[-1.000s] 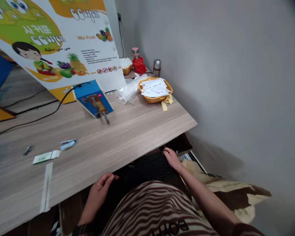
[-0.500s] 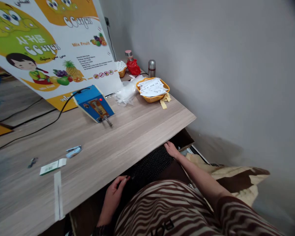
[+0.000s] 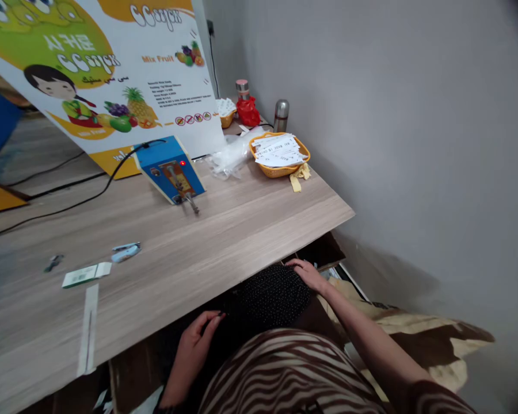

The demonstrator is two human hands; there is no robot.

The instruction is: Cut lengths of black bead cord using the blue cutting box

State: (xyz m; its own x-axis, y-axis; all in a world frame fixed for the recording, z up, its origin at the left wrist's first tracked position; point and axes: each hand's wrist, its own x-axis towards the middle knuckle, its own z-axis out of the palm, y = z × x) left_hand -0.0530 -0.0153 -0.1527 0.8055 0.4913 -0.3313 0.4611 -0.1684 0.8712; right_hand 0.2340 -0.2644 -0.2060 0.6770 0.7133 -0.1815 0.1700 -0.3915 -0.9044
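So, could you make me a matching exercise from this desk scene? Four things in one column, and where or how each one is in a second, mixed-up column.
Things:
1. Steel flask
2. Blue device with a red light
3. Orange woven basket
4. Right hand

Places or states:
A. Resting on dark dotted fabric
B. Trailing a black cable
C. Standing by the wall near a red bag
D. Holding white printed labels

Pairs: 1-C, 2-B, 3-D, 4-A

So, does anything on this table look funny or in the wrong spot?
The big fruit poster leans at a slant behind the table. A crumpled clear plastic bag also lies in a messy heap beside the basket.
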